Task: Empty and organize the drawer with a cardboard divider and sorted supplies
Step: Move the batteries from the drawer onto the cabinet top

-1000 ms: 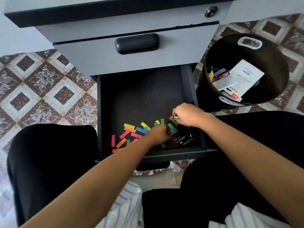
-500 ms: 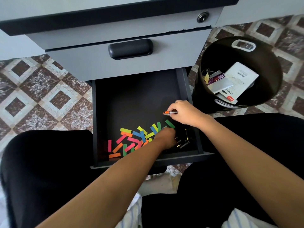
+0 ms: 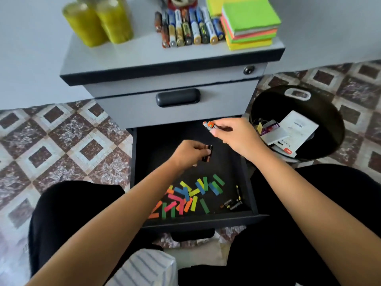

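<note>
Presently a dark battery (image 3: 207, 154) is gripped by the left hand (image 3: 188, 151) and an orange-ended battery (image 3: 209, 126) pinched by the right hand (image 3: 234, 136), above the drawer (image 3: 206, 221) at frame centre, probably destined for the battery row (image 3: 186, 29) at top.

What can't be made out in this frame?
Head view:
Hidden by fingers: kind and count of the dark item in the left hand.
Blurred: label of the orange-ended battery in the right hand; print on the papers in the bin.
Too small: brands on the row of batteries on the cabinet top.
Cut off by top edge: the roll behind them.
</note>
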Motion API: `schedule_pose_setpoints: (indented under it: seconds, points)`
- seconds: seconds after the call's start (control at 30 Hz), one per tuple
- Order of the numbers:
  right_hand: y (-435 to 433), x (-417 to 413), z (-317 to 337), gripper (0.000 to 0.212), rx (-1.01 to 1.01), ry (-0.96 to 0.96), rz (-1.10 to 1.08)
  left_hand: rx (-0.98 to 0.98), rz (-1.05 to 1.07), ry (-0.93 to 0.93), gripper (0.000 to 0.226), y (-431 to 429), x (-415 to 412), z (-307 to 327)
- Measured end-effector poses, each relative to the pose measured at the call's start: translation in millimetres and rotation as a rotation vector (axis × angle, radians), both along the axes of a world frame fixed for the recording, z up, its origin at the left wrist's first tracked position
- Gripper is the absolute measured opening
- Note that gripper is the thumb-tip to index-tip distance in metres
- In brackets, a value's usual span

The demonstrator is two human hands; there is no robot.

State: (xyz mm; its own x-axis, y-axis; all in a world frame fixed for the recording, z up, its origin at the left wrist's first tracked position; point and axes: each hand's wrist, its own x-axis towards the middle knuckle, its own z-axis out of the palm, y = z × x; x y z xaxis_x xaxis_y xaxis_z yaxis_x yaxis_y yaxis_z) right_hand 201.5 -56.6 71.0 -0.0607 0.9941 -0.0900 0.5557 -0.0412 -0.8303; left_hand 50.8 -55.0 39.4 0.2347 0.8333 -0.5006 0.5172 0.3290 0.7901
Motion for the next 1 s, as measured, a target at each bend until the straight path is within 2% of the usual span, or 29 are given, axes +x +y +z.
schedule_pose_setpoints:
  seconds: [0.37, 0.5, 0.57, 0.63, 0.7, 0.77, 0.87, 1.0]
  points:
    - [26.6, -25.0, 105.6, 0.033, 0.287, 0.171, -0.101, 0.413, 0.161, -0.104, 0.004, 37.6, -25.0, 124.4]
    - [45.4, -41.8, 128.4, 0.033, 0.304, 0.154, -0.111, 0.482, 0.235, -0.037, 0.009, 54.7, -38.2, 160.0]
    - [56.8, -52.2, 138.2, 0.033, 0.293, 0.128, -0.103, 0.47, 0.269, -0.024, 0.018, 65.7, -45.2, 172.4]
    - [68.0, -63.4, 145.5, 0.029, 0.274, 0.073, -0.09, 0.468, 0.295, 0.019, 0.017, 77.0, -52.0, 180.8]
    - [77.5, -74.8, 149.3, 0.023, 0.25, 0.008, -0.074, 0.491, 0.317, 0.109, 0.012, 87.8, -58.9, 184.2]
    - [85.4, -84.9, 150.7, 0.021, 0.234, -0.067, -0.055, 0.515, 0.317, 0.23, 0.017, 96.5, -64.8, 182.9]
    - [92.6, -95.3, 152.1, 0.027, 0.236, -0.187, -0.051, 0.547, 0.314, 0.391, 0.034, 102.0, -69.3, 177.0]
    - [99.9, -103.4, 151.8, 0.018, 0.247, -0.248, -0.058, 0.559, 0.321, 0.407, 0.029, 102.4, -73.8, 168.1]
